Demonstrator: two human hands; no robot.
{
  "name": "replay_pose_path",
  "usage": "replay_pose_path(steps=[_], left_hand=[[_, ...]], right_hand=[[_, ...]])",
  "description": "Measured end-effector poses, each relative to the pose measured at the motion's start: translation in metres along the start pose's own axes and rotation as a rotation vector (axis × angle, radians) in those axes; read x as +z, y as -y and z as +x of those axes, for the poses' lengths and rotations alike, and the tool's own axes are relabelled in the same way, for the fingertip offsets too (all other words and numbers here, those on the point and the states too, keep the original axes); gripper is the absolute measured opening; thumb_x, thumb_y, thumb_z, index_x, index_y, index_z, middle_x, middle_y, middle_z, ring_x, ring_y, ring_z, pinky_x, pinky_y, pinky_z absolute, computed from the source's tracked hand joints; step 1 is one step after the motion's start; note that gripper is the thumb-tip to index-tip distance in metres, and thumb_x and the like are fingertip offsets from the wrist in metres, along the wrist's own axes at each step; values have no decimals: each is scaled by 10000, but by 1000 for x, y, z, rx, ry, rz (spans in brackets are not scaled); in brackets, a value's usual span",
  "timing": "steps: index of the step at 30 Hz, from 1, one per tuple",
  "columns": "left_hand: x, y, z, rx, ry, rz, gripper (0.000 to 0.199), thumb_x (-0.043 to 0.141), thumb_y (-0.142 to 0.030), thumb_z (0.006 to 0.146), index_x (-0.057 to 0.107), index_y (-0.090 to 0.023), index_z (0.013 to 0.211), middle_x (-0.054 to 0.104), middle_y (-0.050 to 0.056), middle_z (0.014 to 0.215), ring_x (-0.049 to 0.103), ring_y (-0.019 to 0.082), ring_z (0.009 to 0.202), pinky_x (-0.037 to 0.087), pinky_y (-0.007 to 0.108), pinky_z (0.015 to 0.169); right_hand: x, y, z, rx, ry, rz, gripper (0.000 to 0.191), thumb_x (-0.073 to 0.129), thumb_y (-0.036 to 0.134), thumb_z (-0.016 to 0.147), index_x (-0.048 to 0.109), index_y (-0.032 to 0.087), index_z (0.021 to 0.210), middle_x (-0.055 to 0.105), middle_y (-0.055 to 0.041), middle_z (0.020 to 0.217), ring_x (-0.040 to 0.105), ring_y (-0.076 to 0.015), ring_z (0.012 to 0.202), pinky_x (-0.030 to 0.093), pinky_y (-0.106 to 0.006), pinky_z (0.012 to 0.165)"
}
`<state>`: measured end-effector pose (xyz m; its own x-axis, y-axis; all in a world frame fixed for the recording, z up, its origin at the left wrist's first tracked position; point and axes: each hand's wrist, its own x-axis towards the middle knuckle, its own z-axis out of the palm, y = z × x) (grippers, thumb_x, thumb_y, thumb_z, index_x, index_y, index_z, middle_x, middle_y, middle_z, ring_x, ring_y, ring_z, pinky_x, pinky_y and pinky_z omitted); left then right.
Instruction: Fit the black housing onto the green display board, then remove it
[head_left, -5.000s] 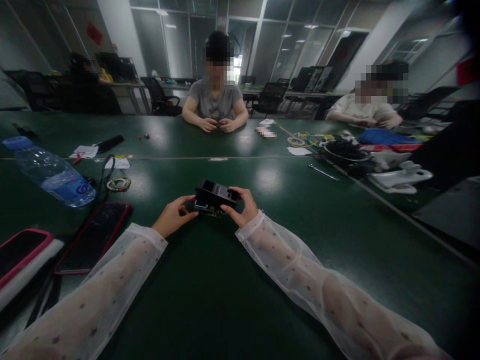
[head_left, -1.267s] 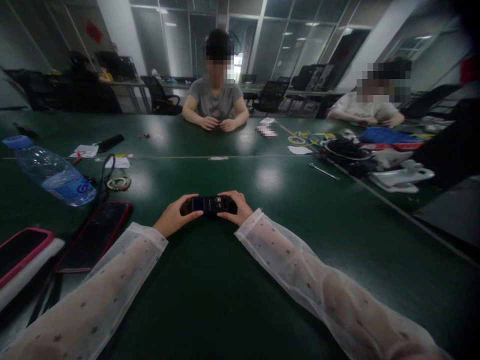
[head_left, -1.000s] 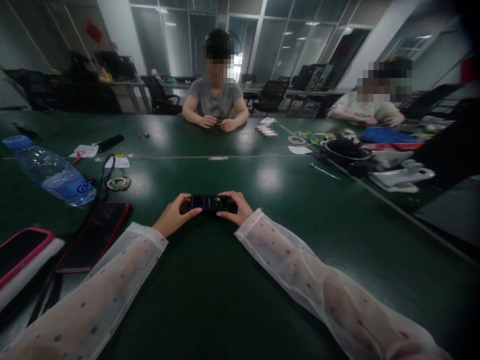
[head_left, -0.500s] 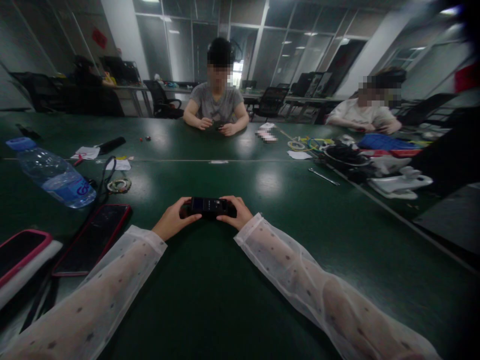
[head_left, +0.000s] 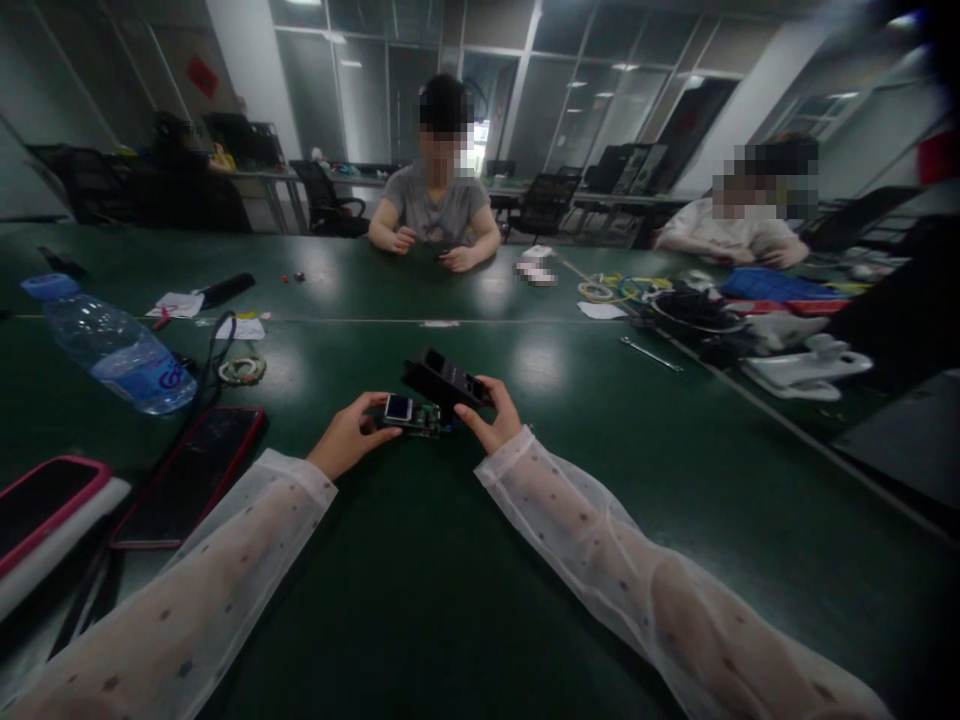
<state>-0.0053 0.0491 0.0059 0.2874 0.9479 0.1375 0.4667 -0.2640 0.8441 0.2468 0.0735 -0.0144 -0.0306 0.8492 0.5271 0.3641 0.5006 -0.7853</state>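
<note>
My left hand (head_left: 354, 432) pinches the left end of a circuit board (head_left: 424, 416) with a small screen (head_left: 399, 407) on it, held low over the green table. Between the thumb and fingers of my right hand (head_left: 491, 412) is a black plastic cover (head_left: 442, 378), tilted with its left end raised. The cover stands apart from the board's left part and overlaps the view of its right end. Whether the two touch there I cannot tell. Sheer dotted sleeves cover both my forearms.
A water bottle (head_left: 120, 350) leans at the left, near a beaded bracelet (head_left: 241, 370) and a red-cased phone (head_left: 191, 477). A wrench (head_left: 651, 353) lies right of centre, before a heap of cables (head_left: 694, 310). Two people sit across the green table (head_left: 420, 580).
The black cover has come off the device in my right hand, rising and tilting. The circuit board and its screen now show, still in my left hand.
</note>
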Motion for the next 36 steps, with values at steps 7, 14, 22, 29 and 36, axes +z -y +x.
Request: replay_pose_path(steps=[7,14,22,29,36], left_hand=[[-2,-4,-1,-17,-3,25,518,666,-334,759,473,-232,1229,585,85,1177,581,120,606,491,284,566],[-3,-5,-1,-36,19,-2,520,655,-347,761,477,-222,1233,569,104,1209,594,134,622,516,317,585],[-2,-1,-1,5,12,14,542,668,-340,755,462,-228,1243,559,94,1221,614,145,681,521,326,631],[-3,-3,-2,9,23,48,548,664,-332,760,450,-229,1254,573,95,1202,591,129,645,506,308,606],[-3,-6,-2,-8,32,54,546,656,-327,762,449,-218,1255,580,106,1190,597,136,650,506,313,608]], right_hand=[[-2,-1,3,42,-79,21,469,639,469,735,481,220,1100,583,-65,1006,585,-222,895,490,-410,800],[-1,3,-1,39,11,-14,467,637,451,746,470,228,1121,578,-73,1017,580,-226,906,488,-416,821],[-1,1,0,36,17,-30,478,631,469,746,466,223,1121,574,-80,1029,580,-228,932,488,-404,834],[-1,3,-1,36,26,-34,463,630,454,754,469,226,1124,581,-79,1029,581,-230,928,485,-419,834],[0,5,-3,48,75,-33,451,625,443,767,472,223,1130,583,-84,1030,582,-232,936,487,-422,839]])
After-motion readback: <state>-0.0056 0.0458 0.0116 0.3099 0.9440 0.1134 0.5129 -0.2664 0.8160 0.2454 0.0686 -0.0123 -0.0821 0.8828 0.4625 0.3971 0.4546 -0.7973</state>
